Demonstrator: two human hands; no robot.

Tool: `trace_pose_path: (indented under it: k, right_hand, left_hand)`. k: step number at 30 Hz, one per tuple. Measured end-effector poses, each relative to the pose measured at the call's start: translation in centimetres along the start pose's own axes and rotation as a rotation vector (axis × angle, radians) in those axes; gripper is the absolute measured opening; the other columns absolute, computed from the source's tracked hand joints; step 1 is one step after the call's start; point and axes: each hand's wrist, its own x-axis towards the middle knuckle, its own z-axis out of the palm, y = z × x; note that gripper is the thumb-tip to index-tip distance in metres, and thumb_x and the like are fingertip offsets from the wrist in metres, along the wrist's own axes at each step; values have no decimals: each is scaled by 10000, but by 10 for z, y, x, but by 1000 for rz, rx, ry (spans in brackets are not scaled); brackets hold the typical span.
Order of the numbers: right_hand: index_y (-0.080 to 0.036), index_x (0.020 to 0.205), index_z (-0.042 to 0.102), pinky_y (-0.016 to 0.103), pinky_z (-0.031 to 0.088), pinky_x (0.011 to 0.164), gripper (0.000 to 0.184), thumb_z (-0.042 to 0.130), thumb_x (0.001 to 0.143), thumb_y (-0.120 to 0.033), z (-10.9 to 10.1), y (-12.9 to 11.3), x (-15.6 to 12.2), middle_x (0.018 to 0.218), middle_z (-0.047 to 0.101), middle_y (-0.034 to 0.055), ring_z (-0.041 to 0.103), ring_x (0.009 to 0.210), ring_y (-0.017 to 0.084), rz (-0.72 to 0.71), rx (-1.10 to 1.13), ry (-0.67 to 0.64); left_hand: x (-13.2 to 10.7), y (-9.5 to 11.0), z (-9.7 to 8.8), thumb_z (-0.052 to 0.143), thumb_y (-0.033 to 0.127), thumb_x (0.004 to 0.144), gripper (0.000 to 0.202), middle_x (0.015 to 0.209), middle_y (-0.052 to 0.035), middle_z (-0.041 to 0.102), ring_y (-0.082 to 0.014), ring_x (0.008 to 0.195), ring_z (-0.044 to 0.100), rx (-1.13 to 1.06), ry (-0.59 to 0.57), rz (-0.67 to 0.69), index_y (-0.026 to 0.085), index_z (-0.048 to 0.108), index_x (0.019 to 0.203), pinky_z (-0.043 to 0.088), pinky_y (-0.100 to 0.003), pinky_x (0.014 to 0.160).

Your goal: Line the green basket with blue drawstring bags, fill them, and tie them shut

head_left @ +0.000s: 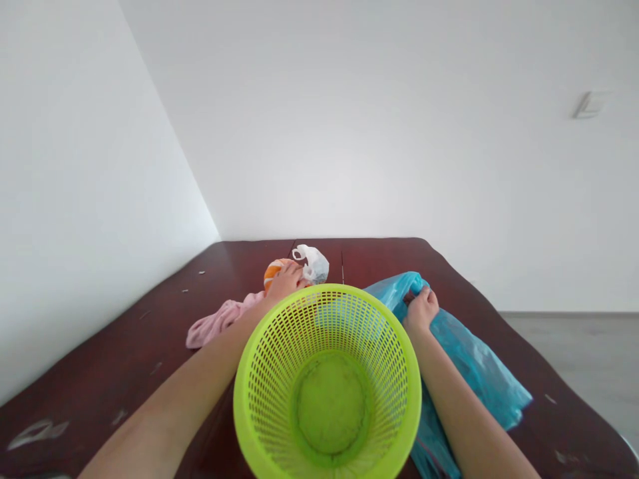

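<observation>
Head view: my right hand (421,309) pinches a blue bag (474,359); my left hand (284,281) lies on an orange object (272,273), grip unclear, past a green basket (259,399).

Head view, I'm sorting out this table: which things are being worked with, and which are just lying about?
In use: left hand on orange object; right hand gripping blue plastic bag.
Lying about: white plastic bag, pink cloth, lime-green plastic basket.
</observation>
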Motion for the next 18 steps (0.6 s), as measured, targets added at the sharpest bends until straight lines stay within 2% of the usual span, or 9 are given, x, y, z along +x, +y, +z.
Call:
trace_pose_path:
  k: [3, 5, 8, 10, 12, 15, 16, 18]
  right_hand:
    - [-262, 877, 562, 267, 589, 561, 473, 680, 1117, -652, 0, -3, -5, 661, 621, -70, 687, 540, 155, -35, 4, -34]
    - [-268, 864, 543, 272, 581, 554, 538, 684, 1090, -736, 0, -6, -8, 657, 606, -73, 689, 542, 159, -71, 9, -61]
    - [-272, 862, 542, 272, 553, 555, 637, 694, 1026, -870, 0, -13, -12, 664, 577, -83, 693, 563, 158, -135, 10, -112]
    - [-274, 850, 538, 269, 516, 556, 690, 727, 974, -926, 0, -19, -14, 661, 545, -90, 680, 576, 152, -177, 2, -141]
    - [-274, 838, 540, 273, 473, 553, 720, 756, 937, -954, 0, -24, -16, 651, 535, -87, 644, 577, 148, -211, -13, -153]
    - [-286, 818, 510, 291, 444, 562, 740, 751, 925, -977, 1, -27, -16, 639, 513, -82, 582, 587, 150, -241, -39, -145]
    - [-295, 802, 478, 297, 448, 572, 744, 750, 927, -976, 2, -26, -16, 636, 481, -87, 562, 595, 151, -249, -47, -145]
    - [-308, 776, 409, 306, 459, 598, 745, 748, 941, -951, 3, -25, -16, 643, 408, -98, 513, 613, 148, -263, -62, -154]
  left_hand:
    - [-4, 9, -4, 574, 265, 1187, 246, 1640, -130, 726, -344, 1662, 485, 0, 19, 8, 185, 755, 1333, 307, -553, 1432]
    - [-2, 11, -15, 519, 308, 1220, 306, 1652, -141, 735, -344, 1657, 505, 2, 50, 21, 188, 772, 1344, 250, -595, 1459]
    - [2, 13, -39, 563, 434, 1211, 353, 1655, -160, 744, -357, 1646, 546, 7, 108, 50, 205, 772, 1380, 145, -633, 1503]
    - [0, 14, -55, 598, 494, 1185, 403, 1653, -157, 745, -359, 1635, 575, 7, 138, 69, 217, 740, 1441, 137, -648, 1513]
    - [-11, 13, -69, 574, 512, 1180, 467, 1675, -155, 728, -355, 1629, 595, -15, 160, 83, 216, 695, 1521, 194, -656, 1509]
    - [-52, 4, -84, 512, 528, 1198, 507, 1672, -162, 729, -381, 1615, 620, -105, 213, 81, 214, 685, 1555, 264, -708, 1486]
    - [-74, 1, -86, 510, 545, 1202, 497, 1624, -162, 759, -392, 1575, 654, -136, 235, 72, 221, 711, 1520, 304, -721, 1469]
    - [-133, -4, -87, 529, 558, 1219, 468, 1522, -129, 813, -368, 1449, 744, -180, 259, 46, 248, 726, 1510, 480, -662, 1388]
